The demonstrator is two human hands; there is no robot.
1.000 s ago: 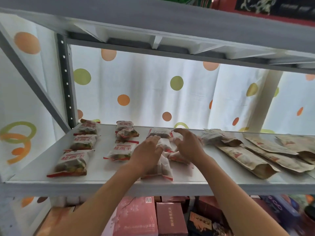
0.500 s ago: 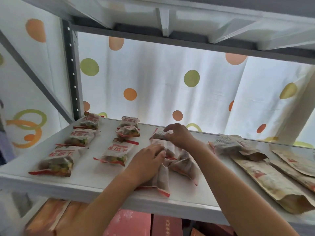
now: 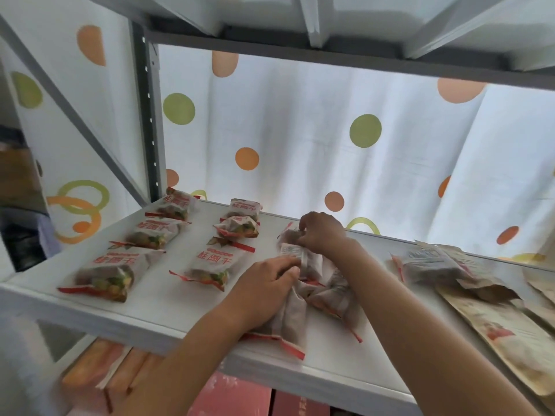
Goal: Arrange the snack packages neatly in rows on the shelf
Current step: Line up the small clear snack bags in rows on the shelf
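Red characters reading 桂圆干 stand on the front of the near-left snack package (image 3: 109, 270) on the shelf (image 3: 168, 307). The same three characters show on the package behind it (image 3: 154, 232), on the rear-left one (image 3: 177, 203), and on the near package of the second row (image 3: 213, 262). The rearmost package of that row (image 3: 244, 207) carries them too, smaller. A white label (image 3: 290, 251) on the packet under the right hand (image 3: 322, 234) has print too fine to read.

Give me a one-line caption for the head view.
Both hands, left hand and right hand, grip snack packages on the white shelf.
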